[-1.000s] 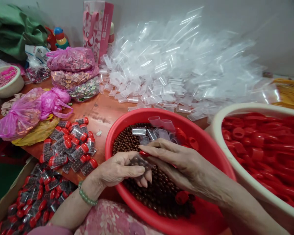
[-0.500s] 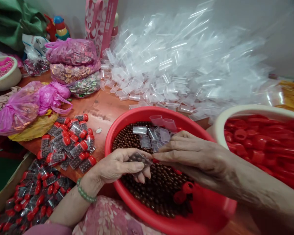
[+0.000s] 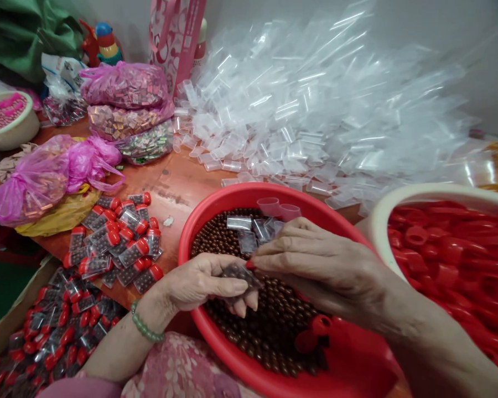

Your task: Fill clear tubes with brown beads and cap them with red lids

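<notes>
My left hand [image 3: 199, 282] is closed on a small clear plastic tube [image 3: 237, 272] filled with dark brown balls, thumb on top. At the tube's far end, a red cap [image 3: 250, 265] shows at the fingertips of my right hand [image 3: 315, 260], which is closed with its fingers together. Both hands are over a red basin [image 3: 186, 235] of shiny brown candy-like balls [image 3: 274, 354]. Several unfilled clear tubes [image 3: 248, 242] lie on the balls behind my hands. Two loose red caps [image 3: 321, 325] rest in the basin below my right hand.
A heap of clear tubes [image 3: 282, 132] spreads along the wall. To the right stands a cream basin [image 3: 382, 221] of red caps [image 3: 452, 260]. Capped, filled tubes [image 3: 120, 237] lie left, with more in a box [image 3: 58, 331]. Pink bags [image 3: 124, 85] sit behind.
My right hand has moved slightly left, bringing the red cap against the end of the filled tube. The left hand keeps its hold. The view has shifted a little.
</notes>
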{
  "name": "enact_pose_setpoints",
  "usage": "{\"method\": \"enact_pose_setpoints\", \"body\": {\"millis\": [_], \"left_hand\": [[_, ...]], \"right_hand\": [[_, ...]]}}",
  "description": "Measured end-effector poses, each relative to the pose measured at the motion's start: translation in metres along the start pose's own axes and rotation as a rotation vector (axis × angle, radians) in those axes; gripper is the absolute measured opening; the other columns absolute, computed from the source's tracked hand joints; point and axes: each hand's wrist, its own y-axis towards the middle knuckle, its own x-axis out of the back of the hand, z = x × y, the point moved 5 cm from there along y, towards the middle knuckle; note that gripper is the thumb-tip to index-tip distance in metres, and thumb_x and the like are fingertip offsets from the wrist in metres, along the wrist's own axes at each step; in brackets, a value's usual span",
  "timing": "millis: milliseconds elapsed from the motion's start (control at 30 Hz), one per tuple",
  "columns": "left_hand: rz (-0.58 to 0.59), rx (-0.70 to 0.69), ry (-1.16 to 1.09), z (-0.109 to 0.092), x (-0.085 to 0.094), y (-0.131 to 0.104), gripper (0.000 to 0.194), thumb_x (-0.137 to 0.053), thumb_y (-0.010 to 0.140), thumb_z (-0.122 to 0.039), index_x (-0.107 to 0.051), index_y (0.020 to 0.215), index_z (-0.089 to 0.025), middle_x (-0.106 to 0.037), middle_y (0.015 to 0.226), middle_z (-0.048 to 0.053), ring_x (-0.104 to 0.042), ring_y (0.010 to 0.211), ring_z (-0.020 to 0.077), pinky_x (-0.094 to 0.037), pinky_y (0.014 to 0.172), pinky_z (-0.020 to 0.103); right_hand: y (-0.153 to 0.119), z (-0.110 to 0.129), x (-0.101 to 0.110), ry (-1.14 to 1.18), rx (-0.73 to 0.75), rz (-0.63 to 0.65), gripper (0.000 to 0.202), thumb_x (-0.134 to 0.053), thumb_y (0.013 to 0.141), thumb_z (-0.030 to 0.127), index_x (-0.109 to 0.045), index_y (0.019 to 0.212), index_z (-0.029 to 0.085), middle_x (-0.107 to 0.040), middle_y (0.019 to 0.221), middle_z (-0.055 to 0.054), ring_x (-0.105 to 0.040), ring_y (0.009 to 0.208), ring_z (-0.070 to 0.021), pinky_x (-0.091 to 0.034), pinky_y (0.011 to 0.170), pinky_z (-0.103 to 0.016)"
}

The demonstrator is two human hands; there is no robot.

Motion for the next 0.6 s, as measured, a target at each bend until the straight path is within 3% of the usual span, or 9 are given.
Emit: {"method": "enact_pose_setpoints", "body": {"millis": [167,367,600], "left_hand": [[0.024,0.009,0.014,0.001,-0.002,0.001,0.045,-0.078,0.071,-0.043,-0.065,0.102,-0.012,-0.067,0.077,0.004,-0.061,0.059,0.0089,-0.047,0.059,0.02],[0.013,-0.002,0.046,-0.001,-0.003,0.003,0.036,-0.077,0.073,-0.043,-0.064,0.083,-0.011,-0.066,0.078,0.004,-0.06,0.059,0.0079,-0.047,0.059,0.019],[0.002,0.019,0.072,0.0,-0.002,0.002,0.039,-0.077,0.072,-0.045,-0.064,0.084,-0.011,-0.066,0.076,0.004,-0.06,0.06,0.0081,-0.047,0.06,0.019]], "right_hand": [[-0.01,-0.005,0.009,0.155,-0.075,0.1,0.016,-0.054,0.092,0.011,-0.062,0.101,0.021,-0.071,0.087,-0.003,-0.06,0.075,-0.0125,-0.043,0.074,-0.03],[-0.005,-0.008,0.007,0.087,-0.047,-0.031,0.021,-0.055,0.089,0.004,-0.063,0.1,0.02,-0.07,0.086,-0.004,-0.06,0.076,-0.0129,-0.043,0.074,-0.031],[0.001,-0.005,-0.002,0.057,0.011,-0.035,0.015,-0.055,0.09,0.009,-0.063,0.098,0.019,-0.07,0.086,-0.004,-0.059,0.075,-0.0138,-0.043,0.075,-0.032]]}}
